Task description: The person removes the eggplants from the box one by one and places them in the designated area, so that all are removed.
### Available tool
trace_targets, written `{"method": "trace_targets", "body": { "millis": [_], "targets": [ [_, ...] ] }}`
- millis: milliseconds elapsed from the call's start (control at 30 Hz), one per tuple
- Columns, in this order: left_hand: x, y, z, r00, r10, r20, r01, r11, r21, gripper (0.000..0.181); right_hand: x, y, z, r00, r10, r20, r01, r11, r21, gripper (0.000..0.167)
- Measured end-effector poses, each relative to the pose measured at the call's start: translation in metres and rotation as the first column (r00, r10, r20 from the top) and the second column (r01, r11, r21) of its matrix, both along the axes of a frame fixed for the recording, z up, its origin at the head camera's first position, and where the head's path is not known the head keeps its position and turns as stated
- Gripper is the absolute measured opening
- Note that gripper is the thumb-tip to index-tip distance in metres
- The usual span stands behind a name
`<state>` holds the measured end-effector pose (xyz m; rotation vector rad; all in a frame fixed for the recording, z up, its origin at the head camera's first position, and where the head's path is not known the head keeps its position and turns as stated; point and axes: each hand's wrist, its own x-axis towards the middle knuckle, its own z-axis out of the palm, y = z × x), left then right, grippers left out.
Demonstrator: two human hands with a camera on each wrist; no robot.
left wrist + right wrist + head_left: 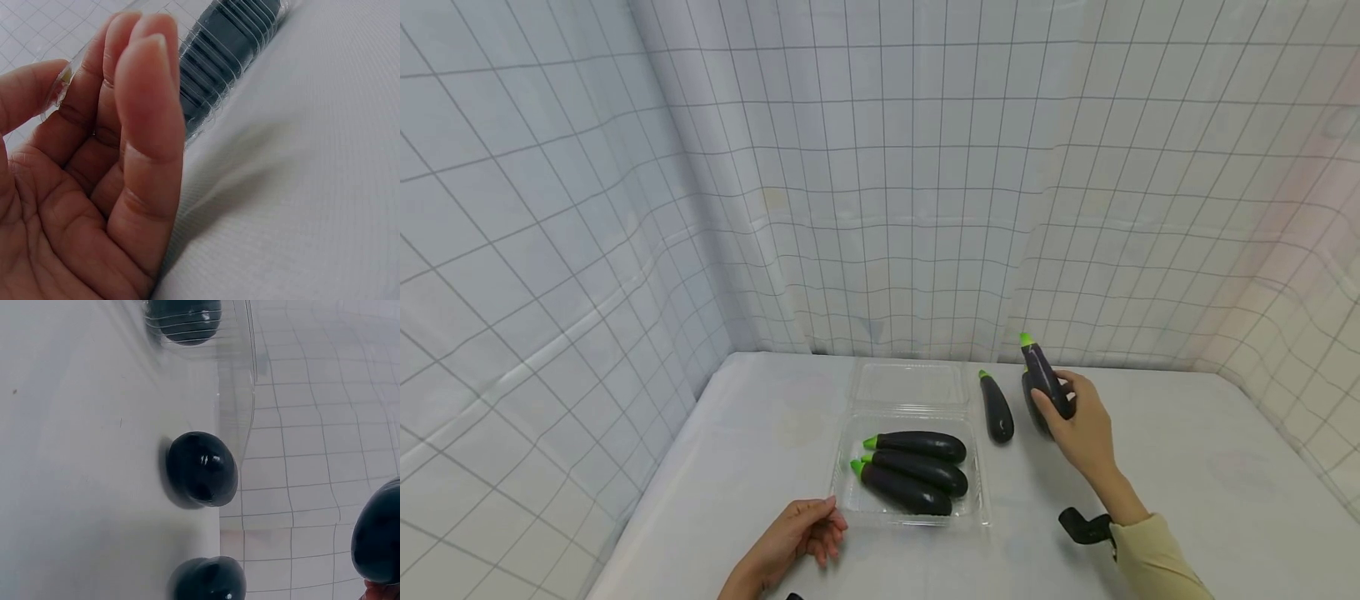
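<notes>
My right hand (1084, 427) grips a dark eggplant (1039, 367) with a bright green stem, lifted above another eggplant (1032, 402) that it partly hides. In the right wrist view, the held eggplant's rounded end (378, 537) shows at the right edge, with a bit of finger below. An open clear plastic clamshell box (977, 492) holds three eggplants (906, 490) side by side, stems to the left. At the box's front left corner, my left hand (801, 533) pinches the rim between thumb and fingers. Its other fingers (150, 100) are loosely bent.
One more eggplant (997, 410) lies on the white table (760, 433) between box and right hand. The box's lid (910, 383) is folded back toward the rear. Grid-patterned white curtains (887, 183) hang behind and along both sides.
</notes>
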<state>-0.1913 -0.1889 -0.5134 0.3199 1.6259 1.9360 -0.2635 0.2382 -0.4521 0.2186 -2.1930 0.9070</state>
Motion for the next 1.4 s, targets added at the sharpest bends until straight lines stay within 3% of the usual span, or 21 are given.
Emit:
{"method": "trace_targets", "body": {
  "millis": [600,967,1400],
  "targets": [
    [0.001,0.0,0.0,1.0,0.007,0.008,-0.007,1.0,-0.002,0.041,-0.002,0.017,-0.011,0.997,-0.059,0.041,0.059,0.998,0.0,0.046],
    [0.002,0.001,0.001,1.0,0.004,0.014,-0.004,1.0,0.003,0.042,-0.005,0.029,-0.014,0.994,-0.103,0.022,0.104,0.995,-0.014,0.045],
    [0.001,0.0,0.0,1.0,0.004,0.004,-0.004,1.0,-0.004,0.042,-0.012,0.042,-0.015,0.978,-0.165,0.129,0.173,0.984,-0.05,0.045]
  ]
}}
